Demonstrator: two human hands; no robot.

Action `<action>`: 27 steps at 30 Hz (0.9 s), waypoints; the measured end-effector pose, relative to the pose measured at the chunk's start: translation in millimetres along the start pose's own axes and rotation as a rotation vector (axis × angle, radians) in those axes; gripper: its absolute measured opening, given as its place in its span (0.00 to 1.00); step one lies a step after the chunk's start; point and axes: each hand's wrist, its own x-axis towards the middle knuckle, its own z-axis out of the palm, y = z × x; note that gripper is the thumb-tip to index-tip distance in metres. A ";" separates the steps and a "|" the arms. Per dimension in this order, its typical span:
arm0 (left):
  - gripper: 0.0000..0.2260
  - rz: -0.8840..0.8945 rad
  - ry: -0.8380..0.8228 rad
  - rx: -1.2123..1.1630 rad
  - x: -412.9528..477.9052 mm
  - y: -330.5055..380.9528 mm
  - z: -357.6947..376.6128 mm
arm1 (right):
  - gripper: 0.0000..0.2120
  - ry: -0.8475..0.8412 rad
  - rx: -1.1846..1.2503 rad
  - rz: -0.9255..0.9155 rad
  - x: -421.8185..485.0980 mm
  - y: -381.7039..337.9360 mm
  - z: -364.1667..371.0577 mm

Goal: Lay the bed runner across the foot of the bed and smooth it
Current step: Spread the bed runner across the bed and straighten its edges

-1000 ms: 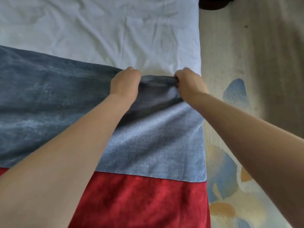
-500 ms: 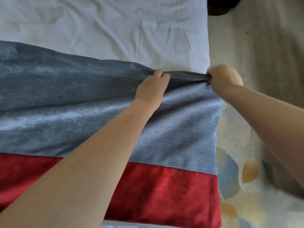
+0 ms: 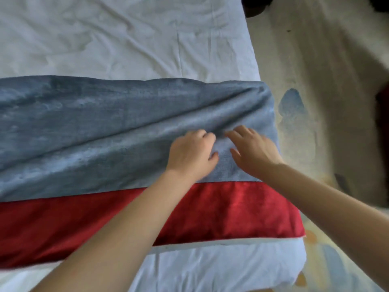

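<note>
Bed runner [image 3: 101,127] bears left hand [image 3: 190,158] and right hand [image 3: 253,153], seemingly open.

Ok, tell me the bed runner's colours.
The bed runner is grey-blue with a red band along its near edge; head view.

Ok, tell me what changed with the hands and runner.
Both hands released the far edge of the bed runner, which they had pinched and pulled toward the bed's right side. The left hand and right hand drew back and rest on its blue band. A diagonal fold remains; the white sheet stayed put.
</note>
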 end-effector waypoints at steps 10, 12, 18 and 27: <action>0.13 0.201 -0.302 0.044 -152.5 68.7 46.3 | 0.14 -0.277 -0.078 -0.276 -172.3 -7.5 27.3; 0.11 0.088 -0.254 0.048 -152.1 73.7 51.7 | 0.11 -0.250 -0.079 -0.194 -181.6 -4.6 36.7; 0.11 0.012 -0.220 -0.039 -158.6 106.4 53.4 | 0.10 -0.117 -0.082 -0.096 -194.1 12.7 44.1; 0.07 0.072 -0.229 -0.008 -166.2 157.4 67.9 | 0.07 -0.215 -0.102 0.037 -251.4 48.7 52.6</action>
